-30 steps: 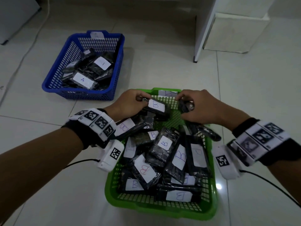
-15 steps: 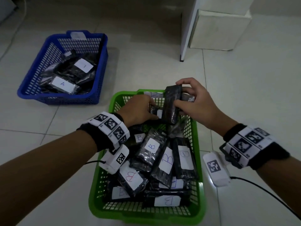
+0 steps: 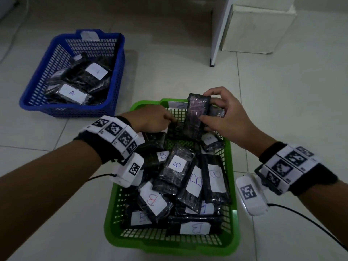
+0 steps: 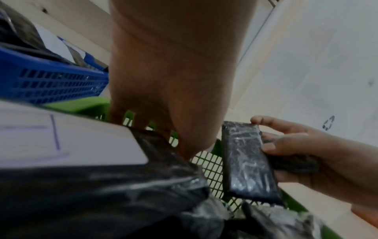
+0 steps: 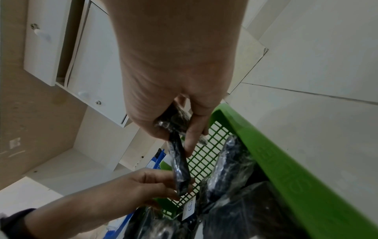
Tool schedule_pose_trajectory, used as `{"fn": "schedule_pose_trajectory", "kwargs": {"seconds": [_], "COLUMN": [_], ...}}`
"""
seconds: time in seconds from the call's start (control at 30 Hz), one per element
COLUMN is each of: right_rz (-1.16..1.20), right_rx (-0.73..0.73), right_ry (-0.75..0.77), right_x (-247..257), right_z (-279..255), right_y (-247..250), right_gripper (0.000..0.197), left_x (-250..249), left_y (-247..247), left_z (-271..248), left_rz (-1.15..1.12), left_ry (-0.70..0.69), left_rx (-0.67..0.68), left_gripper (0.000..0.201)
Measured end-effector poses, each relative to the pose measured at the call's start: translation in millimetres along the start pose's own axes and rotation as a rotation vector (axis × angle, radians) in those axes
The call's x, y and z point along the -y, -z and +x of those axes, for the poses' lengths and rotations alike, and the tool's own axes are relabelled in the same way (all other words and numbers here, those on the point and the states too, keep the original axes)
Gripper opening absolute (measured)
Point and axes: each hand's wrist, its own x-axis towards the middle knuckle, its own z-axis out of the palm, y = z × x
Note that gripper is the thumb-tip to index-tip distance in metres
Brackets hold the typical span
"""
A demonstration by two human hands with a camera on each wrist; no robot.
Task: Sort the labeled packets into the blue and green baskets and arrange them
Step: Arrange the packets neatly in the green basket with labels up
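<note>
Right hand (image 3: pixel 224 117) raised packet (image 3: pixel 197 113) | green basket (image 3: pixel 232 213): B packets

Both forearms are bare. Each wrist carries a black fabric wristband (image 3: pixel 98 146) wrapped by a white strap printed with square black-and-white fiducial markers (image 3: pixel 113 129). A white rounded camera module (image 3: pixel 130 169) hangs under the left wrist, one marker on its face; a matching module (image 3: pixel 251 194) sits under the right. A thin black cable (image 3: pixel 305 221) leaves each module.
</note>
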Motion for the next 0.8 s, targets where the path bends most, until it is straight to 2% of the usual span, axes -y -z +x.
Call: {"fn": "schedule_pose_trajectory", "kwargs": {"seconds": [0.13,0.2,0.23,0.3,0.37,0.43,0.47,0.53,0.6,0.7,0.8], "right_rz": [-0.025,-0.057,-0.067,-0.104,-0.243,-0.452,-0.503,-0.454,-0.361,-0.334,-0.357], "right_rx": [-0.015,-0.016,-0.016,-0.010,0.025,0.113,0.171,0.291,0.371,0.368,0.318], "right_ry": [0.043,0.066,0.084,0.151,0.248,0.321,0.336,0.344,0.304,0.215,0.206], "right_x": [0.3,-1.4,-1.8,-1.2,1.4,5.9,7.6,9.7,9.0,1.3,-8.5], "right_z": [-0.8,-2.0,-2.7,-4.7,-5.7,-4.7,-3.1,0.1,1.6,-0.1,1.0], "right_y": [-3.2,-5.2,-6.0,-7.9,-10.8,-19.7,-25.4,-38.6,-46.8,-44.9,-39.7], "right_gripper": [0.047,0.047,0.047,0.046,0.044,0.046,0.049,0.063,0.073,0.063,0.055], "left_x": [-14.6,-18.2,-18.3,-16.5,-13.8,-14.0,-15.3,-12.9,-4.9,12.3,20.0], "left_y": [-14.2,-16.9,-14.0,-1.0,12.0,19.7,20.3,16.7,14.9,24.4,32.4], "left_z": [-5.1,-7.0,-8.6,-15.3,-25.7,-35.0,-38.0,-38.3,-36.9,-41.9,-45.2], "left_rz": [0.051,0.069,0.045,-0.108,-0.431,-0.700,-0.754,-0.817,-0.867,-0.880,-0.750], "left_ry": [-0.024,-0.035,-0.041,-0.046,-0.011,0.020,0.051,0.124,0.164,0.138,0.151], "left_rx": [0.188,0.238,0.225,0.075,-0.060,-0.027,0.006,0.005,-0.010,-0.014,-0.030], "left_gripper": [0.049,0.050,0.049,0.042,0.041,0.051,0.060,0.065,0.054,0.032,0.034]}}
